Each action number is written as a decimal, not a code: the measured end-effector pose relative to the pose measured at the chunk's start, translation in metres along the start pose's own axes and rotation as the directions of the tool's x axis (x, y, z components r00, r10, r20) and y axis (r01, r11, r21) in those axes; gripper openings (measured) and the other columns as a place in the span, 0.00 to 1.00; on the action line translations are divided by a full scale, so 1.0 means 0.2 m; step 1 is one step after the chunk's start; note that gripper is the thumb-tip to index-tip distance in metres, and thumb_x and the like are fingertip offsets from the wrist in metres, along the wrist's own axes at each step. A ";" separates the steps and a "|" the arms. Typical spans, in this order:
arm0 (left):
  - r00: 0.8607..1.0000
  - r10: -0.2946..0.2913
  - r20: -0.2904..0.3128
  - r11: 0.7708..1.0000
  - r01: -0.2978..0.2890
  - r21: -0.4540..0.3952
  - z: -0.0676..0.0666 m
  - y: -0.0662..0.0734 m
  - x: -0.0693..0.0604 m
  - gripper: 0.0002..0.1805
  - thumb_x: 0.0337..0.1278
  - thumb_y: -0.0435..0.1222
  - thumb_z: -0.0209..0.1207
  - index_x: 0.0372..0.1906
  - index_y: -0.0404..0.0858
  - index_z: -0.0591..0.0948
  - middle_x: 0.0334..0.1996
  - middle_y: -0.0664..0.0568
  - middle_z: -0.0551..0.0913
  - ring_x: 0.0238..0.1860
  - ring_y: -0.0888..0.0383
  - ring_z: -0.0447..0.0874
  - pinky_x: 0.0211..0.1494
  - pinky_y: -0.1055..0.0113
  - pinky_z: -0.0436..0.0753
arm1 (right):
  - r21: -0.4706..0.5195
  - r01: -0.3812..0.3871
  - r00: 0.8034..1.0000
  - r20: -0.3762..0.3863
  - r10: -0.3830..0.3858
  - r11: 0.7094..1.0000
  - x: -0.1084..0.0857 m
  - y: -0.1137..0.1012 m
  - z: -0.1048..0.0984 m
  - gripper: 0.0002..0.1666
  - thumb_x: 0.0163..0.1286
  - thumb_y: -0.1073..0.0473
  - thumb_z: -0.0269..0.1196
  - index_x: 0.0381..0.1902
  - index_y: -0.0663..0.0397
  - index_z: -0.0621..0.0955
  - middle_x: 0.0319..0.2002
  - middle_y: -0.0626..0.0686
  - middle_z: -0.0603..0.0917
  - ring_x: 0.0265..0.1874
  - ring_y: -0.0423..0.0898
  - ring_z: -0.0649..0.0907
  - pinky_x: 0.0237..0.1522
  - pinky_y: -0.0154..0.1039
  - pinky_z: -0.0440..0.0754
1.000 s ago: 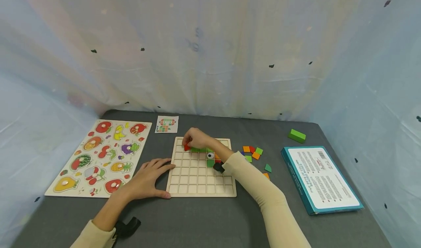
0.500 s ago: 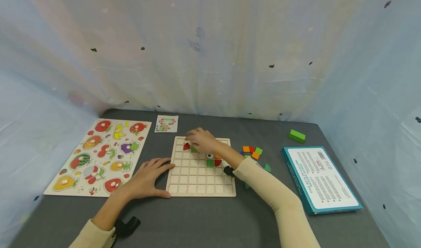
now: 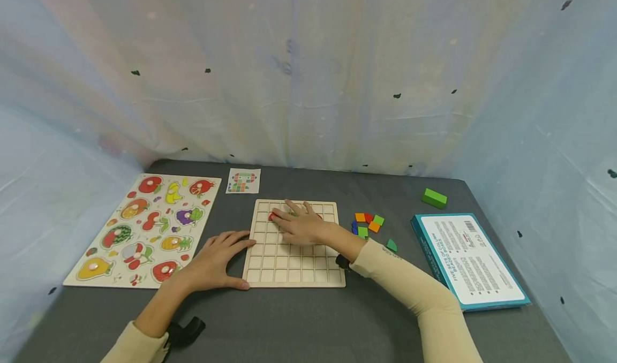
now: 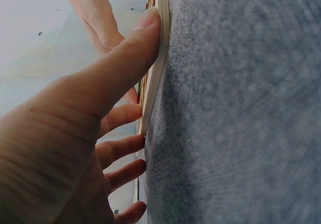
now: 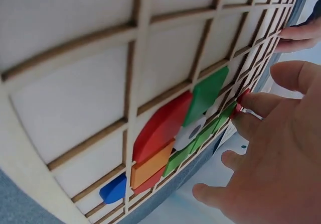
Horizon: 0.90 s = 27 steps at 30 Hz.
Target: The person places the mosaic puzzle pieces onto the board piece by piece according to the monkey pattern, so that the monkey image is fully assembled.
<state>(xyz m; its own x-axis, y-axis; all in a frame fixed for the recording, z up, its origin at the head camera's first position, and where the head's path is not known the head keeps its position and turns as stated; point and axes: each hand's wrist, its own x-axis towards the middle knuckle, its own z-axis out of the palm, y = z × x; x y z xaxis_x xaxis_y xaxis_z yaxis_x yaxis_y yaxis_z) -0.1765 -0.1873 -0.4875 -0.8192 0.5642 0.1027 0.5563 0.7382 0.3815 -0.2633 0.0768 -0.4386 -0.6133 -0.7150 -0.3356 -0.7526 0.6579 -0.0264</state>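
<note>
My left hand (image 3: pixel 212 264) lies along the left edge of a wooden grid board (image 3: pixel 294 278). In the left wrist view its thumb presses the board's near side, and the fingers are spread. Over the upper part of the board is my right hand (image 3: pixel 303 229), fingers extended, with fingertips touching a small red piece (image 5: pixel 242 97) at the end of a row. That row also has green square pieces (image 5: pixel 204 137). Set in nearby cells are a red rounded piece (image 5: pixel 163 123), an orange square (image 5: pixel 153 162), a white eye piece (image 5: pixel 188 133) and a blue piece (image 5: pixel 113 189).
Loose colored pieces (image 3: pixel 374 227) lie right of the board. A small pattern card (image 3: pixel 243 181) sits behind it, and a fruit knob puzzle (image 3: pixel 144 229) at left. To the right are a blue box (image 3: pixel 469 261) and a green block (image 3: pixel 434 198).
My right hand has let go of the red piece, drawn back rightward, then spread its fingers and come down over the row of pieces. The left hand stays put.
</note>
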 end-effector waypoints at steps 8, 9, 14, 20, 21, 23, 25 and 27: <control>1.000 0.004 -0.004 1.000 -0.004 -0.015 0.00 -0.01 0.00 0.54 0.37 0.72 0.67 0.70 0.46 0.73 0.71 0.43 0.67 0.69 0.41 0.64 0.62 0.31 0.61 | 0.001 -0.012 1.000 -0.021 0.012 1.000 0.00 -0.01 -0.01 0.36 0.79 0.35 0.43 0.79 0.40 0.59 0.79 0.44 0.53 0.79 0.53 0.40 0.72 0.64 0.45; 1.000 0.004 -0.004 1.000 -0.004 -0.017 0.00 -0.01 0.00 0.54 0.37 0.72 0.67 0.70 0.46 0.73 0.71 0.43 0.67 0.69 0.41 0.64 0.62 0.31 0.61 | 0.000 -0.012 1.000 -0.025 0.012 1.000 0.00 -0.01 -0.01 0.37 0.79 0.34 0.44 0.79 0.40 0.59 0.78 0.44 0.54 0.78 0.54 0.40 0.72 0.64 0.45; 1.000 -0.002 0.004 1.000 0.002 -0.013 0.00 -0.01 0.00 0.55 0.37 0.72 0.66 0.71 0.47 0.72 0.72 0.44 0.66 0.69 0.42 0.63 0.63 0.32 0.61 | 0.024 -0.006 0.999 -0.041 0.007 1.000 -0.01 0.00 -0.01 0.38 0.77 0.33 0.45 0.78 0.41 0.61 0.79 0.46 0.54 0.78 0.55 0.40 0.72 0.65 0.46; 1.000 -0.007 0.007 1.000 0.007 -0.022 0.00 0.00 -0.01 0.55 0.36 0.73 0.66 0.71 0.46 0.73 0.72 0.44 0.66 0.69 0.42 0.63 0.63 0.31 0.61 | 0.156 0.037 0.990 -0.137 -0.016 0.987 -0.12 0.07 0.01 0.38 0.78 0.38 0.49 0.78 0.50 0.62 0.80 0.54 0.50 0.78 0.58 0.41 0.71 0.67 0.45; 1.000 -0.009 0.008 1.000 0.009 -0.026 0.00 -0.01 -0.01 0.55 0.36 0.72 0.66 0.71 0.47 0.72 0.72 0.44 0.66 0.69 0.42 0.63 0.63 0.31 0.60 | 0.192 0.045 0.987 -0.163 -0.013 0.980 -0.15 0.09 0.02 0.38 0.79 0.39 0.50 0.77 0.52 0.62 0.79 0.56 0.50 0.78 0.59 0.41 0.71 0.67 0.45; 1.000 -0.008 0.005 0.999 0.008 -0.031 0.00 -0.01 -0.01 0.55 0.36 0.72 0.67 0.71 0.47 0.72 0.72 0.44 0.66 0.69 0.42 0.62 0.64 0.31 0.60 | 0.273 0.061 0.976 -0.219 0.001 0.960 -0.23 0.15 0.02 0.35 0.78 0.44 0.53 0.75 0.56 0.65 0.79 0.59 0.52 0.78 0.61 0.42 0.71 0.68 0.44; 1.000 0.001 -0.005 1.000 -0.002 -0.031 0.00 -0.01 -0.01 0.55 0.37 0.71 0.67 0.71 0.46 0.72 0.71 0.44 0.66 0.69 0.42 0.63 0.63 0.31 0.60 | 0.349 0.063 0.958 -0.283 0.041 0.935 -0.31 0.22 0.04 0.31 0.76 0.50 0.58 0.71 0.60 0.71 0.77 0.62 0.56 0.77 0.63 0.46 0.70 0.70 0.45; 1.000 0.005 -0.009 0.999 -0.005 -0.032 0.00 -0.01 -0.01 0.54 0.37 0.71 0.68 0.70 0.46 0.73 0.71 0.43 0.67 0.69 0.41 0.63 0.63 0.30 0.61 | 0.411 0.061 0.934 -0.344 0.092 0.910 -0.40 0.29 0.08 0.26 0.74 0.56 0.61 0.66 0.61 0.76 0.73 0.65 0.63 0.75 0.66 0.54 0.68 0.71 0.50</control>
<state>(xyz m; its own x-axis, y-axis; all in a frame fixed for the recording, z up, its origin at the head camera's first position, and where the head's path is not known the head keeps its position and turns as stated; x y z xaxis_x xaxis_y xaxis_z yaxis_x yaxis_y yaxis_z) -0.1761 -0.1893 -0.4877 -0.8177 0.5644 0.1132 0.5558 0.7229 0.4106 -0.2547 0.1763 -0.4290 -0.7251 -0.6886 0.0084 -0.6239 0.6516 -0.4315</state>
